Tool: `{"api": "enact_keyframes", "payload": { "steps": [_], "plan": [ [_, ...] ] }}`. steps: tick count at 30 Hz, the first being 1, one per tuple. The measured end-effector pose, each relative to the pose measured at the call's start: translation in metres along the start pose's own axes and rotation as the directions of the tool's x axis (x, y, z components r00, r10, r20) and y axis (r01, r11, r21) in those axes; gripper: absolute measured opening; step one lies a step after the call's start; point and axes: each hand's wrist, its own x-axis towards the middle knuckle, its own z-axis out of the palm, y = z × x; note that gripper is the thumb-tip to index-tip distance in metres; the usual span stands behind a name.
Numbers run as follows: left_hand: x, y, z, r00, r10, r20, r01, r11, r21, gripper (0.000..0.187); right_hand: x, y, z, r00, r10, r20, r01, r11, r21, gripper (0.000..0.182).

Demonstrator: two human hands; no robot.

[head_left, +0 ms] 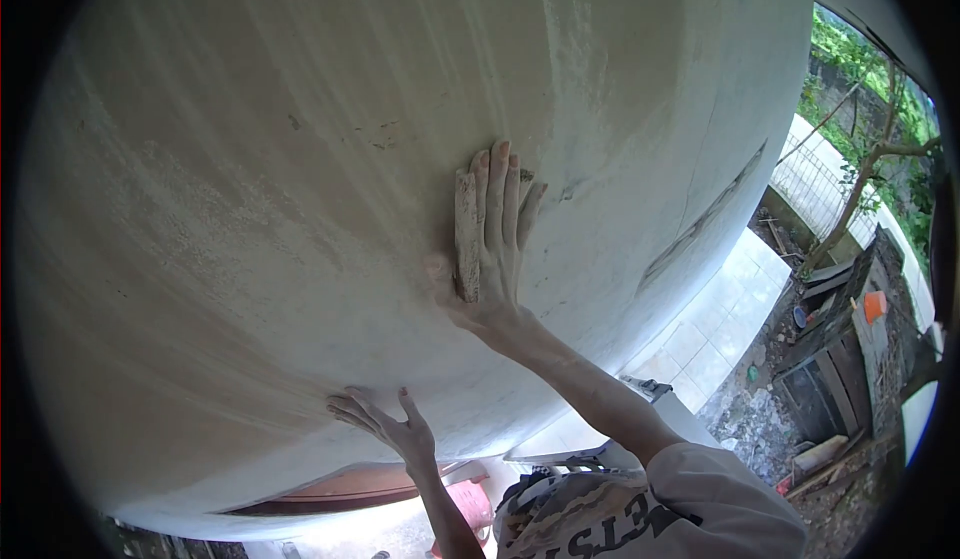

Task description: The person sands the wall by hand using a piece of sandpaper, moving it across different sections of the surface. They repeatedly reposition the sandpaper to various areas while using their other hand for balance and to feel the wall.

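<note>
My right hand [497, 234] lies over a worn, dust-covered block [466, 244] that looks like a sanding block, pressing it flat to the wall [330, 209]. Its fingers stretch upward across the block and the thumb reaches round the near side. White dust coats the fingers. Lower and to the left, my left hand [395, 429] rests against the same wall with fingers spread and nothing in it. Pale streaks, rough patches and small dark marks cover the plastered surface. The block's underside is hidden against it.
A dark crack-like mark [700, 229] runs along the wall at right. Beyond lie a tiled ledge [710, 324], a wooden structure [830, 384], an orange container [875, 306] and a tree [870, 174]. Below are a brown wooden panel [345, 489] and a pink container [470, 507].
</note>
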Motion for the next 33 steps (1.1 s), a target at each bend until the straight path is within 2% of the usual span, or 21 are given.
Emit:
{"api": "enact_keyframes", "payload": {
  "steps": [1,3,5,7,8,11,13,15,17,20,22,24,27,28,30,32,33],
  "plan": [
    [0.001,0.000,-0.001,1.000,-0.013,0.012,0.014,1.000,-0.013,0.070,0.008,0.002,0.007,0.999,-0.005,-0.053,0.004,1.000,-0.021,0.065],
    [0.002,-0.001,-0.003,0.999,-0.040,0.033,0.041,0.998,-0.039,0.068,-0.008,-0.005,0.016,0.998,-0.036,-0.061,0.035,0.999,-0.021,0.064],
    [0.002,-0.005,-0.002,0.999,-0.036,0.025,0.037,0.999,-0.030,0.066,-0.074,-0.015,0.024,0.996,-0.092,0.013,0.092,0.996,0.019,0.061],
    [0.003,-0.010,-0.002,1.000,-0.012,0.021,0.013,1.000,-0.022,0.065,-0.176,-0.005,0.045,0.971,-0.208,0.115,0.210,0.978,-0.006,0.061],
    [0.003,-0.011,-0.001,1.000,0.000,0.016,0.000,1.000,-0.021,0.065,-0.196,0.001,0.047,0.962,-0.236,0.136,0.239,0.971,-0.010,0.061],
    [0.004,-0.015,-0.001,1.000,0.016,0.020,-0.015,1.000,-0.011,0.065,-0.204,0.007,0.046,0.945,-0.290,0.153,0.296,0.955,-0.023,0.060],
    [0.004,-0.016,-0.001,0.999,0.014,0.030,-0.014,1.000,-0.005,0.065,-0.138,0.005,0.036,0.950,-0.292,0.109,0.297,0.954,-0.033,0.060],
    [0.003,-0.015,-0.003,0.999,0.000,0.050,0.000,1.000,0.009,0.065,-0.060,-0.003,0.019,0.972,-0.224,0.067,0.227,0.973,-0.037,0.059],
    [0.005,-0.016,-0.004,0.998,-0.009,0.059,0.008,1.000,0.026,0.066,-0.008,-0.017,0.004,0.996,-0.083,0.031,0.084,0.996,-0.014,0.059],
    [0.002,-0.020,0.000,0.999,-0.013,0.043,0.011,0.999,0.031,0.067,-0.028,-0.034,0.025,0.996,-0.061,-0.059,0.060,0.998,-0.014,0.061],
    [0.004,-0.018,0.004,1.000,-0.015,0.016,0.015,1.000,0.022,0.067,-0.088,-0.043,0.040,0.983,-0.174,0.052,0.175,0.984,-0.024,0.064],
    [0.005,-0.013,0.004,0.999,-0.031,-0.009,0.032,0.999,0.013,0.067,-0.151,-0.039,0.048,0.899,-0.382,0.212,0.401,0.914,-0.054,0.066],
    [0.006,0.029,-0.021,0.992,-0.127,0.000,0.117,0.914,-0.389,0.071,-0.166,-0.038,0.047,0.888,-0.409,0.209,0.414,0.910,0.019,0.062],
    [0.001,0.041,-0.024,1.000,0.019,0.012,-0.012,0.918,-0.396,0.073,-0.160,-0.040,0.047,0.874,-0.431,0.223,0.435,0.900,0.035,0.060],
    [-0.016,0.060,-0.028,0.955,0.295,0.036,-0.255,0.876,-0.408,0.078,-0.146,-0.047,0.042,0.839,-0.478,0.258,0.476,0.876,0.074,0.057],
    [-0.015,0.074,-0.015,0.865,0.496,0.080,-0.441,0.826,-0.351,0.084,-0.115,-0.055,0.031,0.699,-0.502,0.510,0.480,0.857,0.187,0.054],
    [-0.008,0.083,-0.009,0.893,0.432,0.124,-0.366,0.859,-0.357,0.082,-0.113,-0.056,0.029,0.666,-0.506,0.548,0.454,0.858,0.240,0.055]
  ]
}}
